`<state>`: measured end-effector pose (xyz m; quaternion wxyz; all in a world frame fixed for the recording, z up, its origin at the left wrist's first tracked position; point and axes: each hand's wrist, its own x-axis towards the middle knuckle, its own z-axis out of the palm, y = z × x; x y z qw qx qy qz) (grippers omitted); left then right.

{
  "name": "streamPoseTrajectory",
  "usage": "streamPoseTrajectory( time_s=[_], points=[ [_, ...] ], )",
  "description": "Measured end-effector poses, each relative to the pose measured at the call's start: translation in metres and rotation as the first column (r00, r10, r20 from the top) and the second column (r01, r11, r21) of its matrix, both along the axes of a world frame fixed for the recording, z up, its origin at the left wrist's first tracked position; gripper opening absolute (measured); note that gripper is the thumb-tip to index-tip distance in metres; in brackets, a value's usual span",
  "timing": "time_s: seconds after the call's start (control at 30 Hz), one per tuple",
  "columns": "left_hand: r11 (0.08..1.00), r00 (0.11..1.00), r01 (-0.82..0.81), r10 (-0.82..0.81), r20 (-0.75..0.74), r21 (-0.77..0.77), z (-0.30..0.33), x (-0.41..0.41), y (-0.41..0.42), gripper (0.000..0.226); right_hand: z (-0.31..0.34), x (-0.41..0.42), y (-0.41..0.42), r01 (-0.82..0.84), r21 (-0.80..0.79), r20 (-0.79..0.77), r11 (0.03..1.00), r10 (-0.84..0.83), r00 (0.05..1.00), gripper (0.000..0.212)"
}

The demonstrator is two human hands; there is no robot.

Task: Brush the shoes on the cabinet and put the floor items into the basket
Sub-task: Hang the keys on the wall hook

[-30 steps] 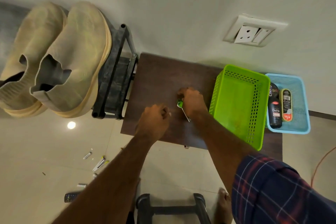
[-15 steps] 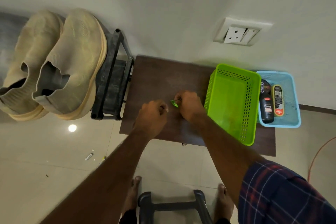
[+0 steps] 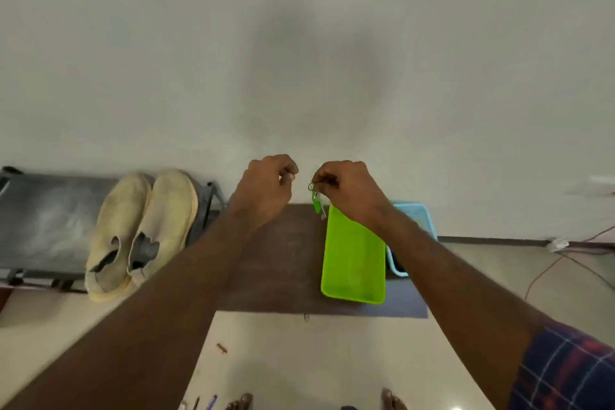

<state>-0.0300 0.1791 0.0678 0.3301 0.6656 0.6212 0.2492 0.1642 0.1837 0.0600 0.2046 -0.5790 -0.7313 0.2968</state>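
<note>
While the wall fills most of the view, the low dark rack (image 3: pixel 43 220) at the left carries the pair of beige shoes (image 3: pixel 143 230), lying side by side with toes toward the wall, their long axes running from wall to floor edge. Beside it, the brown desk (image 3: pixel 276 260) holds the green basket (image 3: pixel 352 256), its long side also running from the wall toward the person, open mouth up and seemingly empty. A pale blue basket (image 3: pixel 419 213) sits just behind it, mostly hidden by the forearm.

The right hand (image 3: pixel 349 190) hovers over the far end of the green basket, fingers pinching a key ring from which a green tag and key (image 3: pixel 317 205) hang straight down — long axis vertical, tip pointing at the basket's far rim. The left hand (image 3: pixel 266 183) is raised alongside, fingers curled loosely together, holding nothing that can be seen.

By my judgement the task is early: the key is about to go in, no brush is in sight, and small items (image 3: pixel 221 348) remain on the floor — a reddish scrap and a few pens near the bare feet.
</note>
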Motion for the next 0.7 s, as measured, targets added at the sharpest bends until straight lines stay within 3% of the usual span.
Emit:
streamPoseTrajectory(
  time_s=[0.2,0.37,0.57,0.7],
  points=[
    [0.983,0.995,0.083,-0.074,-0.06,0.165,0.173,0.044,0.035,0.028,0.173,0.049,0.008,0.05,0.165,-0.034,0.985,-0.045,0.998,0.006],
    [0.902,0.98,0.197,-0.171,-0.102,0.385,0.302,0.093,0.055,0.023,0.303,0.089,0.013,0.098,0.345,-0.022,0.934,-0.096,0.995,0.018],
    [0.777,0.962,0.269,-0.24,-0.128,0.569,0.416,0.155,0.063,0.027,0.428,0.136,0.012,0.191,0.547,-0.032,0.815,-0.207,0.978,0.02],
    [0.728,0.951,0.307,-0.255,-0.173,0.613,0.463,0.185,0.066,0.031,0.489,0.163,0.007,0.268,0.674,-0.077,0.688,-0.295,0.952,0.019]
  ],
)
